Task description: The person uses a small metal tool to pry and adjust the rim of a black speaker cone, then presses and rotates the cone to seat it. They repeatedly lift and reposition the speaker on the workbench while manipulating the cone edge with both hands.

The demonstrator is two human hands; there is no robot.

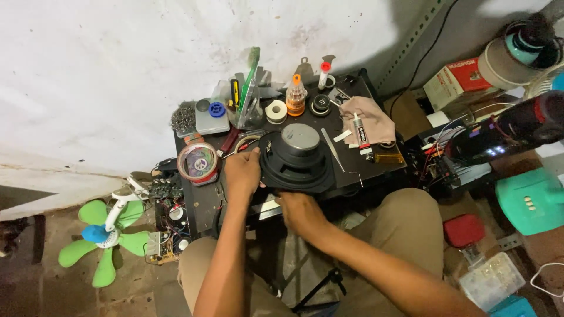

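Black speaker (296,158) lay magnet-up at the table (202,202) front edge. Left hand (242,171) clenched its left rim; right hand (301,212) gripped the near rim. Risk: overhang could tip it floorward if either grip slackened.

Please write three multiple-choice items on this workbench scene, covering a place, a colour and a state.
1. Where does the black speaker lie?
A. on the dark table
B. on the floor
C. on a shelf

2. What colour are the blades of the small fan?
A. red
B. green
C. black

3. How does the left hand stand?
A. raised, apart from everything
B. inside a box
C. gripping the speaker's rim

Answers: 1 A, it rests magnet up among the tools; 2 B, green blades around a blue hub; 3 C, its fingers curl on the left rim, while the right hand is at the near edge.
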